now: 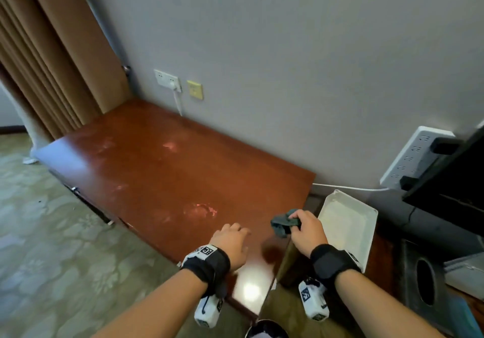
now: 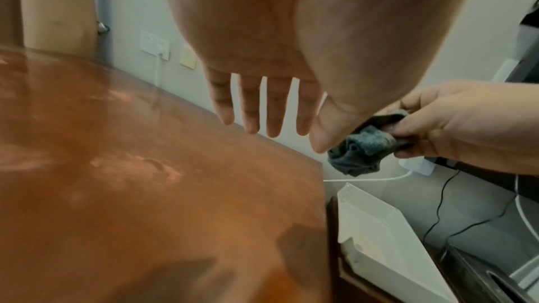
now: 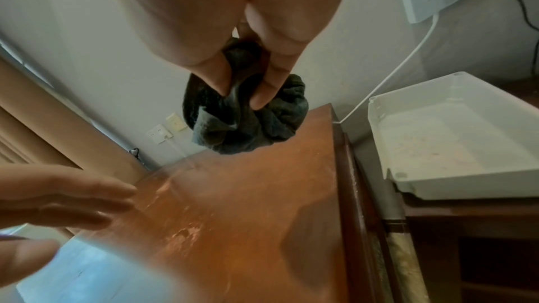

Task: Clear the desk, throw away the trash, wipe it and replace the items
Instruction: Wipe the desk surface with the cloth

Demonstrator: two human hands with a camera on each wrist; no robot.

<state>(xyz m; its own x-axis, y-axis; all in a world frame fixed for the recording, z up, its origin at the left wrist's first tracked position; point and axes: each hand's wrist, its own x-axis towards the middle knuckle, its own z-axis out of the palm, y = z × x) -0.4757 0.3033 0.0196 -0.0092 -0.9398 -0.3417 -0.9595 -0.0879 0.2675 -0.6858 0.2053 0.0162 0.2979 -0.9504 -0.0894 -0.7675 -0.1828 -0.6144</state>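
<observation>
Off the desk's short end, at 3 o'clock of the right hand: white tray on lower dark furniture. Power strip on the wall at 1 o'clock, white cable trailing to the desk's far corner. Wall socket and yellow plate at 11 o'clock, tan curtain at 10.

Desk: reddish wood, smudged, long axis running 5 to 10 o'clock.

Left hand palm down over the near edge, fingers straight, spread, holding nothing; contact with the wood cannot be told.

Right hand raised over the near right corner, thumb and fingertips pinching the grey cloth. Cloth bunched, no clear long axis, its bulk sticking out at 9 o'clock of the fist, toward the left hand.
</observation>
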